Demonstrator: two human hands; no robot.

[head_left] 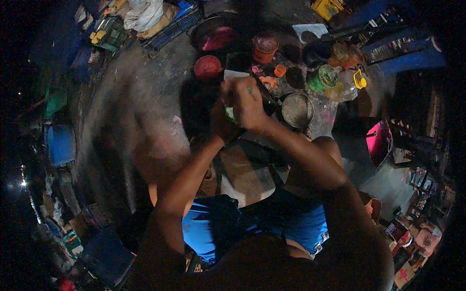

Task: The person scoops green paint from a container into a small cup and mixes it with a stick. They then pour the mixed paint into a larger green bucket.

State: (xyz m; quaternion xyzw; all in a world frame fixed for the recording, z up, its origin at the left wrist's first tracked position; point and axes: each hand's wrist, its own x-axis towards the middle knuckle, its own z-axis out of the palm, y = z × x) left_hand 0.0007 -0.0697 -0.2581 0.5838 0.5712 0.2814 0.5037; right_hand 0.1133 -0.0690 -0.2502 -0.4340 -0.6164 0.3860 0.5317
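Observation:
My two hands are pressed together in front of me, over a dark patch of floor between my knees. My right hand (248, 103) is curled into a fist on top, with a small green spot showing at its fingers. Below and to its left, my left hand (223, 121) is closed too, mostly in shadow. A pale green bit of something (229, 113) peeks out between them; its kind cannot be made out. Just beyond the knuckles lies a flat whitish piece (236, 73), and I cannot tell whether it touches the hands.
Past my hands stand a red round container (208, 67), a reddish bucket (265, 48), a small orange cup (280, 71) and a round pan (297, 110). Farther right are a green tub (322, 78) and a clear jug with a yellow handle (359, 79). A pink object (379, 141) is at right.

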